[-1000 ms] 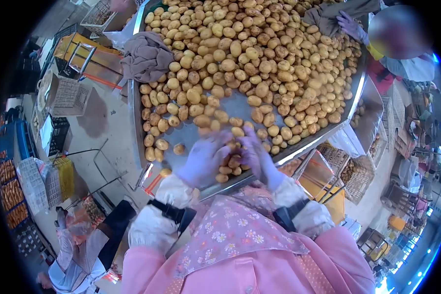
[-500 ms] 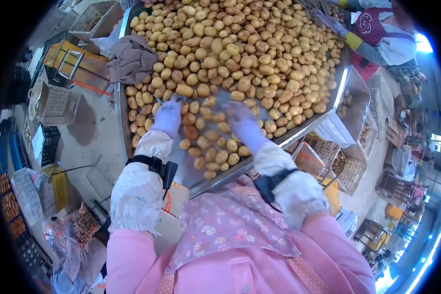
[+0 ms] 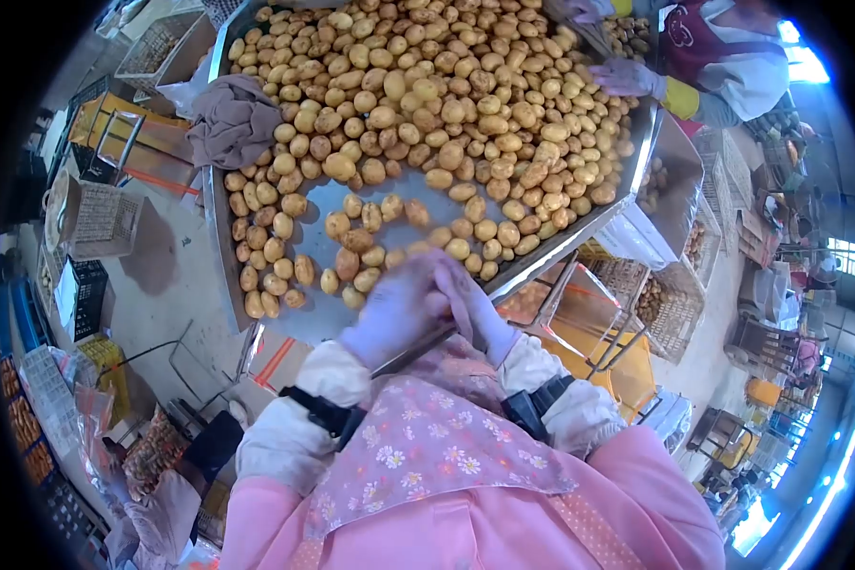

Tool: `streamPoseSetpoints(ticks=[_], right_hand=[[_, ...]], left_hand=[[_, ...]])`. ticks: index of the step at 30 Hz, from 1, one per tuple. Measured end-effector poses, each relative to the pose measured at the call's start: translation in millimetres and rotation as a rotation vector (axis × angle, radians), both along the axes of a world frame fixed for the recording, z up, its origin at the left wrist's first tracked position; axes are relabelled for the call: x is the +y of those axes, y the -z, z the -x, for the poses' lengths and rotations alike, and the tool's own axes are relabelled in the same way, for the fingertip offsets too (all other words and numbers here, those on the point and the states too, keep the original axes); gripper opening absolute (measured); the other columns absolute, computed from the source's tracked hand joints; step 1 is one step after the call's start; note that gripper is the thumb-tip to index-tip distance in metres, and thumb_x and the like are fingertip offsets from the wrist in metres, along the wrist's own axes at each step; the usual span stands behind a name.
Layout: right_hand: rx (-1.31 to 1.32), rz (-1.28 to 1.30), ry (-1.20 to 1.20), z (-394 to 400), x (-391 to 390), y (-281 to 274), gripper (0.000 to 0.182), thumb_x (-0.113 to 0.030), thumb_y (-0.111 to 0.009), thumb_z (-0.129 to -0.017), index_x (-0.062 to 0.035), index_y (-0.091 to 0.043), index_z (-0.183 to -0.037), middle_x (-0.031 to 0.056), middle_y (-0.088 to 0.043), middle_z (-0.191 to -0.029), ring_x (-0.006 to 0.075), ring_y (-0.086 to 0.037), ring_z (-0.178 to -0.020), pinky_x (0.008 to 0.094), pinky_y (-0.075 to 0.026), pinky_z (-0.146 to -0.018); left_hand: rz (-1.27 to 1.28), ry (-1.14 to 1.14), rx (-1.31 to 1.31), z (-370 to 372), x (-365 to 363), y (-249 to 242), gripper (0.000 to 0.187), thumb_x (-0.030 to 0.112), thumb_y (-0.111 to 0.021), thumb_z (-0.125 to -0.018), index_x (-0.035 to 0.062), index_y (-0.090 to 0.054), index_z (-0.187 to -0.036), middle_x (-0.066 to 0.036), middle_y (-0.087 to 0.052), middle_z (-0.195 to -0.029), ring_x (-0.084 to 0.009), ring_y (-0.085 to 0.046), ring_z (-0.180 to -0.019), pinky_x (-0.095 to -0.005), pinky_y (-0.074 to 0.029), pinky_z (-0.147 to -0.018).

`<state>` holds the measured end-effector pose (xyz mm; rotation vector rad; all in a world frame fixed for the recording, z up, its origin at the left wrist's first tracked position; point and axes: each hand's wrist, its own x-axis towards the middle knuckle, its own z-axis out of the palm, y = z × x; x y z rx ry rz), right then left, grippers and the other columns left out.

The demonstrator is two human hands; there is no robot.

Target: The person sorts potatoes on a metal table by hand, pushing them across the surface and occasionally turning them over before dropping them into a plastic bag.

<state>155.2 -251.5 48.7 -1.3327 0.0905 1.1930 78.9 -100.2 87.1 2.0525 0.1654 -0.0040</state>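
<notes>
Many yellow-brown potatoes (image 3: 446,95) are heaped on a metal table (image 3: 318,237). At the table's near edge my two gloved hands are together. My left hand (image 3: 394,309) is blurred, its fingers curled in against the other hand. My right hand (image 3: 470,309) has its fingers pressed together beside it. Something rounded shows between the hands, but I cannot make out whether it is a potato or part of a hand. Loose potatoes lie just beyond my fingers, with a patch of bare metal around them.
A brown cloth (image 3: 233,123) lies on the table's left edge. At the upper right a co-worker's gloved hand (image 3: 627,78) touches the heap. Crates (image 3: 104,218) stand on the floor at left, and a yellow stool (image 3: 617,375) is at the right, below the table.
Both hands have drawn back from the potatoes and come together at the near edge. Several loose potatoes near that edge are gone from view. The view has shifted slightly.
</notes>
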Motion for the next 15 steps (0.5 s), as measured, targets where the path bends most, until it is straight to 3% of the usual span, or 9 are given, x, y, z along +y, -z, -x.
streamPoseSetpoints(ticks=[1, 3, 4, 7, 8, 10, 12, 13, 15], right_hand=[[0.129, -0.272, 0.309, 4.1, -7.0, 7.4, 0.035, -0.010, -0.055, -0.102, -0.0081, -0.057, -0.137, 0.0033, -0.064, -0.120, 0.0143, -0.062, -0.106, 0.0251, -0.052, -0.088], [-0.225, 0.033, 0.179, -22.6, -66.0, 11.2, 0.034, -0.003, -0.055, -0.100, -0.0060, -0.059, -0.134, 0.0037, -0.066, -0.112, 0.0133, -0.064, -0.097, 0.0252, -0.053, -0.081], [-0.399, 0.073, 0.286, -33.8, -95.3, 0.1, 0.031, -0.002, -0.056, -0.099, -0.0066, -0.063, -0.128, 0.0039, -0.069, -0.106, 0.0127, -0.065, -0.092, 0.0270, -0.054, -0.077], [-1.181, 0.930, -0.247, -71.3, -201.5, -9.5, 0.047, -0.025, -0.063, -0.097, -0.0069, -0.056, -0.140, 0.0207, -0.066, -0.125, 0.0366, -0.065, -0.115, 0.0430, -0.050, -0.101], [-1.112, 1.289, -0.421, -70.4, -209.2, -30.0, 0.054, -0.033, -0.064, -0.096, -0.0075, -0.055, -0.142, 0.0224, -0.062, -0.134, 0.0418, -0.062, -0.120, 0.0464, -0.047, -0.106], [-1.187, 1.107, -0.221, -63.8, -218.4, -29.7, 0.055, -0.034, -0.059, -0.099, -0.0069, -0.050, -0.146, 0.0192, -0.059, -0.139, 0.0364, -0.061, -0.123, 0.0442, -0.048, -0.105], [-0.964, 0.524, 0.016, -50.9, -198.9, -9.1, 0.046, -0.031, -0.054, -0.106, -0.0080, -0.051, -0.146, 0.0116, -0.059, -0.139, 0.0269, -0.058, -0.126, 0.0361, -0.046, -0.107], [-0.422, 0.030, 0.386, -38.4, -171.8, -1.1, 0.041, -0.026, -0.048, -0.109, -0.0091, -0.049, -0.146, 0.0045, -0.061, -0.131, 0.0160, -0.059, -0.115, 0.0302, -0.049, -0.098], [-0.090, -0.050, 0.485, -18.4, -99.7, -35.5, 0.040, -0.026, -0.052, -0.108, -0.0152, -0.047, -0.146, 0.0000, -0.063, -0.116, 0.0111, -0.060, -0.101, 0.0288, -0.050, -0.086]], left_hand=[[-0.004, 0.002, -0.009, -6.1, 0.4, 16.9, 0.037, 0.026, -0.058, -0.097, 0.0069, -0.062, -0.128, -0.019, -0.062, -0.130, -0.0401, -0.058, -0.123, -0.0472, -0.047, -0.100], [-0.604, -0.140, -0.291, -23.3, -0.7, 68.6, 0.049, 0.019, -0.062, -0.093, 0.0103, -0.055, -0.140, -0.015, -0.057, -0.140, -0.0344, -0.052, -0.131, -0.0487, -0.043, -0.107], [-0.687, -0.090, -0.157, -35.2, 10.7, 61.2, 0.049, 0.016, -0.061, -0.091, 0.0127, -0.056, -0.140, -0.014, -0.054, -0.145, -0.0344, -0.044, -0.139, -0.0500, -0.038, -0.113], [-0.688, 0.063, -0.028, -62.0, 41.7, 60.2, 0.048, 0.017, -0.062, -0.091, 0.0121, -0.058, -0.139, -0.014, -0.055, -0.144, -0.0343, -0.051, -0.134, -0.0500, -0.044, -0.107], [-0.735, 0.126, 0.121, -70.1, 45.7, 50.2, 0.048, 0.021, -0.063, -0.091, 0.0120, -0.058, -0.138, -0.014, -0.057, -0.139, -0.0347, -0.055, -0.128, -0.0495, -0.047, -0.102], [-0.782, 0.200, 0.257, -89.3, 50.9, 45.8, 0.047, 0.024, -0.065, -0.091, 0.0119, -0.059, -0.137, -0.014, -0.060, -0.135, -0.0352, -0.060, -0.122, -0.0489, -0.050, -0.097], [-0.677, 0.192, 0.422, -101.6, 50.7, 47.6, 0.047, 0.029, -0.066, -0.091, 0.0112, -0.060, -0.135, -0.015, -0.065, -0.123, -0.0370, -0.065, -0.110, -0.0483, -0.053, -0.091], [-0.678, 0.210, 0.407, -99.6, 42.3, 44.0, 0.047, 0.029, -0.066, -0.091, 0.0112, -0.060, -0.135, -0.015, -0.065, -0.123, -0.0370, -0.065, -0.110, -0.0483, -0.053, -0.091], [-0.455, 0.123, 0.205, -82.0, 4.6, 34.8, 0.053, 0.032, -0.065, -0.093, 0.0093, -0.057, -0.140, -0.018, -0.065, -0.122, -0.0392, -0.063, -0.112, -0.0496, -0.051, -0.094]])
